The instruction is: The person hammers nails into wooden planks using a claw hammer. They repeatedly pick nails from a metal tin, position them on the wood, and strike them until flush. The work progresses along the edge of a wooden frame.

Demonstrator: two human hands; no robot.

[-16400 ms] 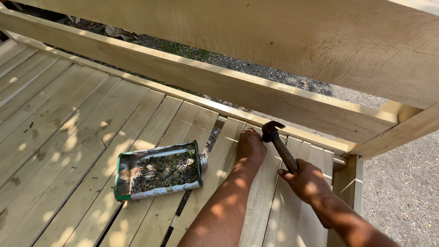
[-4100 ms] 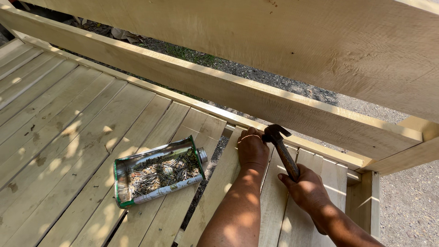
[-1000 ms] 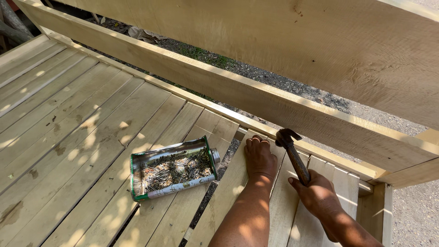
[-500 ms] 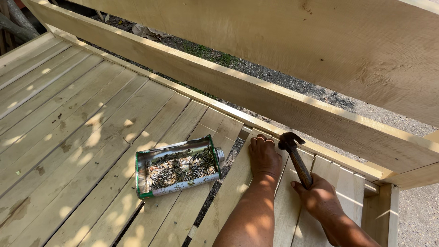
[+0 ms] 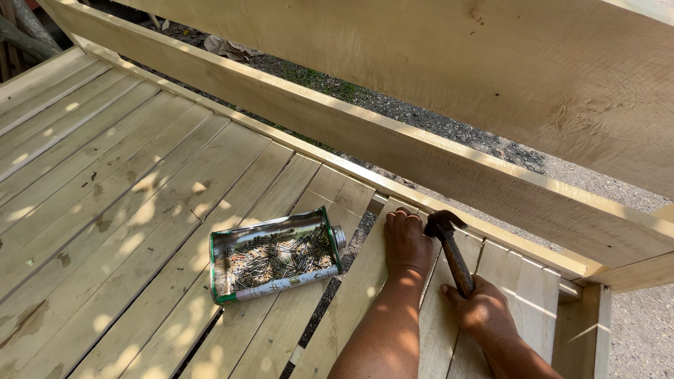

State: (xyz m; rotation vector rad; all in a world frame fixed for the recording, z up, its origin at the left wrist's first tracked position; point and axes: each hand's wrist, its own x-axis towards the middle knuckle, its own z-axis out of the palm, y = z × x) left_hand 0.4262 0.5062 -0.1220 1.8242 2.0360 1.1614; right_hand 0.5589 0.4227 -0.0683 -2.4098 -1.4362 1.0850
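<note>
Right hand (image 5: pixel 484 312) grips a dark wooden-handled hammer (image 5: pixel 449 249), head poised by the left hand (image 5: pixel 406 242) — pressed flat on a pale loose plank (image 5: pixel 351 302). Likely mid-nailing; next needs a nail from the green cut-open tin (image 5: pixel 274 256) — just beside.

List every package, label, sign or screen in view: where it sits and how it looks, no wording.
Tin: a cut-open rectangular metal can lying on the deck boards, left of the left hand; green edges, silver inside, a pale side, round spout at its right end, full of nails.
No signs or screens in view.
</note>
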